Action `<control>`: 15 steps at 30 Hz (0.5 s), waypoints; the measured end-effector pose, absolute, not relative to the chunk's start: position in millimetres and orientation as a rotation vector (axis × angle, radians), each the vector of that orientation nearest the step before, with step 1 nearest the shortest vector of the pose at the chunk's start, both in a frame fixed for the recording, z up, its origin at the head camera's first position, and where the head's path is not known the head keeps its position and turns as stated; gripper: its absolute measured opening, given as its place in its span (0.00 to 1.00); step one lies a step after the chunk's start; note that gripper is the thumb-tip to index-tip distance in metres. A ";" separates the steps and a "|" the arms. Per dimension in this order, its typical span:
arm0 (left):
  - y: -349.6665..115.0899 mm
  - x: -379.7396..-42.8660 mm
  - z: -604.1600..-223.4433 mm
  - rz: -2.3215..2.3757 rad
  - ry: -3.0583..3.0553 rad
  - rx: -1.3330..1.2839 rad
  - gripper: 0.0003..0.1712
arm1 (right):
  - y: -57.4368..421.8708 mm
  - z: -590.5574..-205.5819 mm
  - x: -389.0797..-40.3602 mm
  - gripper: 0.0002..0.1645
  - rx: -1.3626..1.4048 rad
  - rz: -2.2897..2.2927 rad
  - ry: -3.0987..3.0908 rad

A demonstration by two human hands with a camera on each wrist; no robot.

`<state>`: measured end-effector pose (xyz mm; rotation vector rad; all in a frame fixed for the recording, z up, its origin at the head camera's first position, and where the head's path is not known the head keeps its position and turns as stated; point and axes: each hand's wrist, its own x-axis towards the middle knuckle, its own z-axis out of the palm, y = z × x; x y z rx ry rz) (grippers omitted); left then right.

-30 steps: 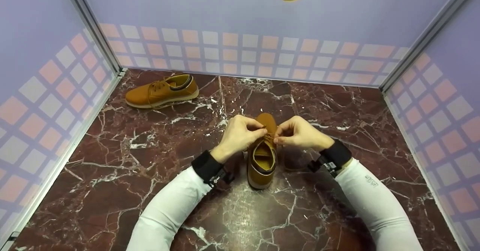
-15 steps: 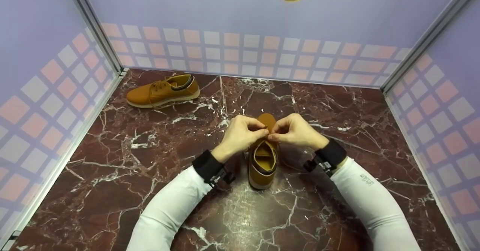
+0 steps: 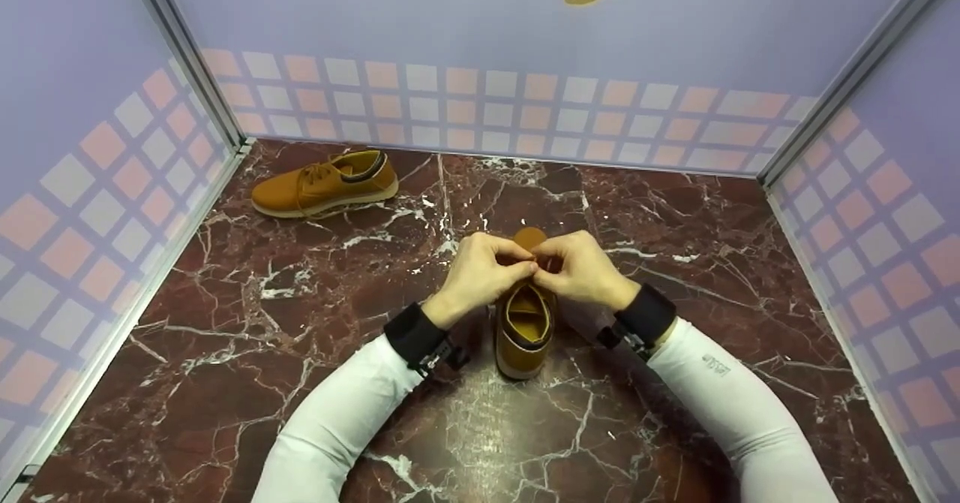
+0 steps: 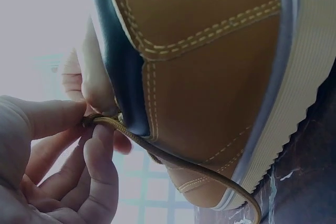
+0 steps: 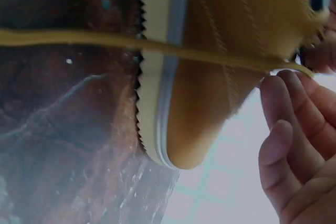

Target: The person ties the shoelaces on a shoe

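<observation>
A tan lace-up shoe [image 3: 521, 360] with a yellow lining and dark collar stands on the floor, heel toward me. Over its lacing meet both hands, fingertips almost touching. My left hand [image 3: 480, 274] pinches the brown shoelace [image 4: 194, 167] between thumb and forefinger near the eyelets; one lace end hangs down that side in the left wrist view. On the other side, my right hand [image 3: 585, 272] holds the shoelace [image 5: 199, 55] at its fingertips, and a length of it trails across the sole in the right wrist view. The knot area is mostly hidden by fingers.
A matching tan shoe [image 3: 322, 186] lies at the back left, toe pointing left, its lace tied. Lilac panels [image 3: 487, 105] with pink and white squares enclose the dark red marble floor [image 3: 360, 278] at the back and sides.
The right hand has moved left, from the shoe's right side to meet the left hand over the lacing. My left hand and both shoes stay where they were.
</observation>
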<state>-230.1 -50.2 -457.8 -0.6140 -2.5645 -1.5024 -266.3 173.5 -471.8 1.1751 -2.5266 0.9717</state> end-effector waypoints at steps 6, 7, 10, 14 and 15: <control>-51.5 -230.7 -457.0 -1.505 -2.572 -0.616 0.07 | 170.5 -472.7 -266.9 0.02 1.150 1.012 -2.573; -51.6 -230.9 -456.9 -1.505 -2.573 -0.615 0.07 | 171.1 -472.6 -267.6 0.03 1.129 1.092 -2.615; -51.8 -231.4 -456.7 -1.496 -2.578 -0.617 0.07 | 174.2 -473.1 -269.9 0.06 1.047 1.449 -2.746; -51.9 -231.3 -455.8 -1.492 -2.589 -0.626 0.07 | 179.3 -474.5 -272.2 0.06 0.904 1.920 -2.835; -51.9 -231.1 -455.2 -1.496 -2.587 -0.628 0.06 | 180.4 -474.4 -272.6 0.06 0.874 2.017 -2.839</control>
